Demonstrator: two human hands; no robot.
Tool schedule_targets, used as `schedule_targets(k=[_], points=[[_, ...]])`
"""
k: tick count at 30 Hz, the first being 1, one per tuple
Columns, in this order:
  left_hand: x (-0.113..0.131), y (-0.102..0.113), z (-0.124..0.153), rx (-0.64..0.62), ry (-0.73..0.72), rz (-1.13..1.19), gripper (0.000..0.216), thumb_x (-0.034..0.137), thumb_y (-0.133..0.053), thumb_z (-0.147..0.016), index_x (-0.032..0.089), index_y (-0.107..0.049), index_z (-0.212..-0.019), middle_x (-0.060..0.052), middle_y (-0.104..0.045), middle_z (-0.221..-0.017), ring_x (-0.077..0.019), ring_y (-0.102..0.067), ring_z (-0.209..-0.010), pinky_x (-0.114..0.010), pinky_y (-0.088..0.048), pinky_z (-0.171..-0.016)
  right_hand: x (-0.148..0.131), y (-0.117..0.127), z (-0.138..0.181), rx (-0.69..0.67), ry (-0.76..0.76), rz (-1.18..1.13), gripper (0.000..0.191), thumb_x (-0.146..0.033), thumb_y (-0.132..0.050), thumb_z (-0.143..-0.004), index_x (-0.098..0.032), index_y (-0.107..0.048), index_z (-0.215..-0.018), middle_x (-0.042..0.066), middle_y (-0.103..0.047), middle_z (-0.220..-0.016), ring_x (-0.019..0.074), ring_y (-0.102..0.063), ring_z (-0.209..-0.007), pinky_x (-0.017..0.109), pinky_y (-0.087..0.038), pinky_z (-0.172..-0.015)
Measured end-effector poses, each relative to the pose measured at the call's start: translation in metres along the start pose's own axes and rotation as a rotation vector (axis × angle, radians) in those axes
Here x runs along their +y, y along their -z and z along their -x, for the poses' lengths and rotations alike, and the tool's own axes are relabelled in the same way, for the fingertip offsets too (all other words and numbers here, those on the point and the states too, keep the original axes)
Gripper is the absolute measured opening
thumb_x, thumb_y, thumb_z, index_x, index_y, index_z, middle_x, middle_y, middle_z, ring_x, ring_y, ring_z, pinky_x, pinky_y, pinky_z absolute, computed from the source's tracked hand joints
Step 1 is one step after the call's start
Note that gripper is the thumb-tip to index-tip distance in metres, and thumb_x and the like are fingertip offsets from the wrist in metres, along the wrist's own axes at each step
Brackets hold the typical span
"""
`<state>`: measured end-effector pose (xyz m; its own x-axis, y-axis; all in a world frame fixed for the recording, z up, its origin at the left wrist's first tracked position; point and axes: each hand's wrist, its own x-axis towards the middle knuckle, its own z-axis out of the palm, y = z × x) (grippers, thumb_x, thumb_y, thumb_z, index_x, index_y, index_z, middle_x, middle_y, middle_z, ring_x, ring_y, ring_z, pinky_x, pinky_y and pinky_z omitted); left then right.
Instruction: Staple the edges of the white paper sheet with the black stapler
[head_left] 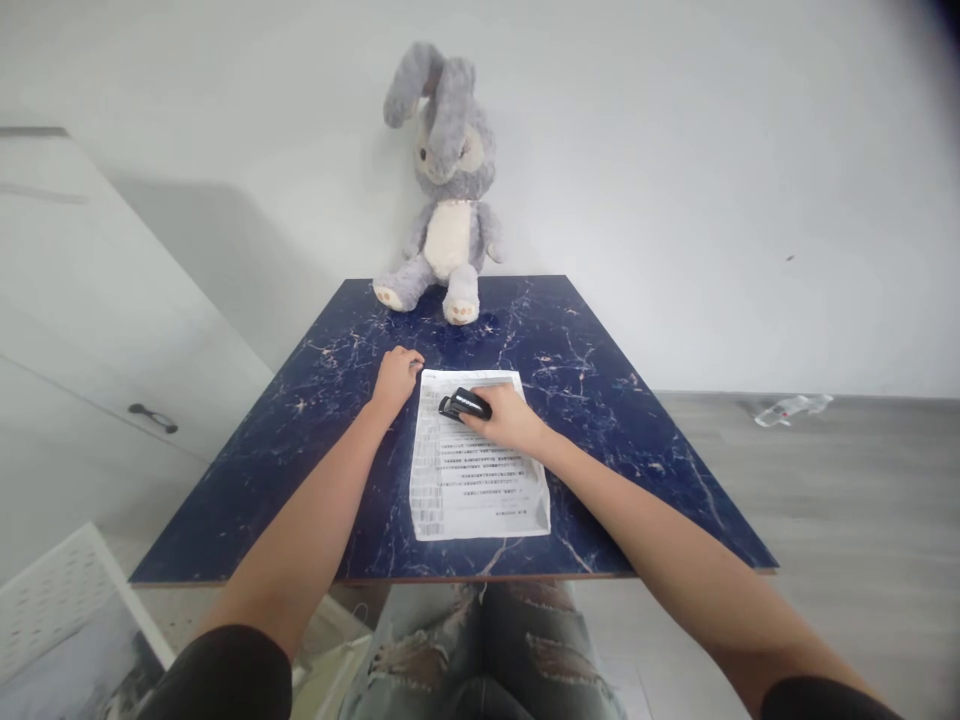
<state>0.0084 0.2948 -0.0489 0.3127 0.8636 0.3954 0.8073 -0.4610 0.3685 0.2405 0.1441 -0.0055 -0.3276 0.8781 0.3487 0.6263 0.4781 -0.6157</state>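
A black stapler (472, 403) is in my right hand (511, 418), held over the upper part of a printed sheet of paper (487, 510). Its front end points left. The sheet lies on the dark blue marbled table (600, 420) in front of me, with its edges slightly curled. My left hand (397, 378) rests on the table just left of the sheet's upper left corner. Its fingers are curled, and I cannot make out anything between them.
A grey plush rabbit (450, 235) sits at the table's far edge against the wall. To the left is a white cabinet with a dark handle (153, 417). A white perforated basket (56, 600) stands at lower left. Crumpled clear plastic (793, 408) lies on the floor at right.
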Motion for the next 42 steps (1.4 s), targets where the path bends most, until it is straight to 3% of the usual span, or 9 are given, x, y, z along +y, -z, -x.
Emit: schedule_targets(k=[7, 12, 18, 29, 37, 42], points=[[-0.002, -0.001, 0.0, 0.002, -0.005, -0.003, 0.023, 0.014, -0.058, -0.095, 0.021, -0.078, -0.102, -0.011, -0.072, -0.108, -0.0262, -0.064, -0.104, -0.04, -0.048, -0.102, 0.003, 0.003, 0.0, -0.048, -0.03, 0.09, 0.019, -0.026, -0.068, -0.084, -0.019, -0.059, -0.069, 0.0, -0.061, -0.064, 0.0131, -0.051, -0.058, 0.027, -0.032, -0.059], [-0.004, 0.0, 0.001, 0.028, 0.042, -0.05, 0.024, 0.013, -0.057, -0.094, 0.021, -0.079, -0.099, -0.013, -0.071, -0.105, -0.0302, -0.063, -0.102, -0.045, -0.047, -0.101, 0.006, 0.011, 0.001, -0.105, -0.112, 0.12, 0.022, -0.026, -0.07, -0.083, -0.019, -0.058, -0.066, 0.001, -0.06, -0.063, 0.0141, -0.051, -0.059, 0.027, -0.032, -0.058], [-0.003, 0.002, 0.003, 0.05, 0.06, -0.061, 0.023, 0.016, -0.056, -0.096, 0.021, -0.078, -0.099, -0.011, -0.07, -0.102, -0.0288, -0.063, -0.099, -0.045, -0.044, -0.104, 0.017, 0.016, 0.0, -0.056, -0.059, 0.115, 0.01, -0.022, -0.074, -0.081, -0.017, -0.066, -0.077, 0.006, -0.068, -0.089, 0.0178, -0.06, -0.077, 0.029, -0.043, -0.071], [-0.005, -0.001, 0.004, 0.074, 0.077, -0.012, 0.017, 0.017, -0.061, -0.094, 0.022, -0.078, -0.096, -0.011, -0.07, -0.098, -0.0276, -0.063, -0.093, -0.044, -0.047, -0.098, 0.023, 0.021, 0.0, -0.047, -0.083, 0.15, 0.015, -0.026, -0.074, -0.084, -0.018, -0.064, -0.078, 0.006, -0.068, -0.085, 0.0189, -0.059, -0.075, 0.03, -0.04, -0.069], [0.011, 0.005, 0.006, 0.091, -0.03, 0.094, 0.019, 0.024, -0.057, -0.099, 0.023, -0.076, -0.104, -0.007, -0.072, -0.105, -0.0226, -0.066, -0.097, -0.035, -0.051, -0.095, 0.026, 0.02, 0.001, -0.035, -0.043, 0.118, 0.016, -0.027, -0.074, -0.085, -0.019, -0.061, -0.079, 0.002, -0.067, -0.078, 0.0169, -0.057, -0.071, 0.028, -0.037, -0.066], [0.002, 0.004, 0.007, 0.109, 0.106, 0.01, 0.017, 0.016, -0.062, -0.091, 0.021, -0.076, -0.097, -0.011, -0.071, -0.101, -0.027, -0.066, -0.094, -0.044, -0.049, -0.097, 0.026, 0.022, -0.001, -0.036, 0.015, 0.038, 0.014, -0.03, -0.077, -0.085, -0.017, -0.07, -0.085, 0.004, -0.071, -0.082, 0.0176, -0.06, -0.074, 0.03, -0.041, -0.07]])
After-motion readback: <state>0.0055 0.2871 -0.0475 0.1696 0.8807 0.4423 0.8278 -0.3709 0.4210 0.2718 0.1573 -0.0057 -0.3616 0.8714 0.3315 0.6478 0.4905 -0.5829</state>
